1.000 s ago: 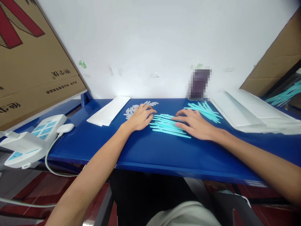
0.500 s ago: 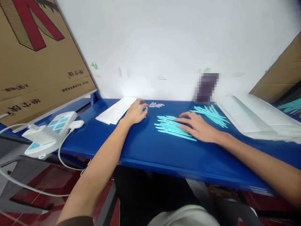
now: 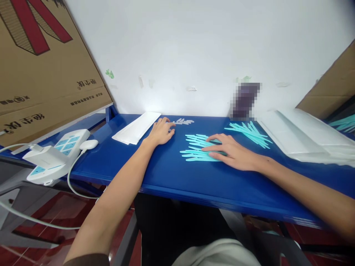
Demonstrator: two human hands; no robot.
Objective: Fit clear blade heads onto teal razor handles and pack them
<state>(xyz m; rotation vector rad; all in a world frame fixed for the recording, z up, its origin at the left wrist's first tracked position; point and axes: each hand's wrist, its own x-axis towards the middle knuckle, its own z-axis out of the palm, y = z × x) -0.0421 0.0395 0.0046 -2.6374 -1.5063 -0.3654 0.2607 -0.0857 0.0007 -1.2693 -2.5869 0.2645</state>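
Observation:
My right hand (image 3: 231, 150) rests on a spread pile of thin turquoise sticks (image 3: 195, 152), its fingers stretched out and apart over their right ends. To the right of that pile, beyond my fingers, lies a second bunch of turquoise sticks (image 3: 252, 135). My left hand (image 3: 163, 132) is on the table with loosely bent fingers, thumb apart, and nothing visible is gripped. Just beyond its fingertips sit several small whitish flat pieces (image 3: 183, 121); some are partly hidden by the hand. Left of that hand are flat white packets (image 3: 135, 129).
Large white plastic bags (image 3: 294, 136) lie on the blue table (image 3: 166, 170) at the right. A dark blurred rectangle (image 3: 245, 100) leans by the wall. A power strip (image 3: 69, 147) with a charger and white cable is at the left, below a cardboard box (image 3: 50, 85).
My right hand has shifted slightly towards me, and the sticks under it have spread, with a gap through the pile. The left hand has barely moved. The camera view shifts a little.

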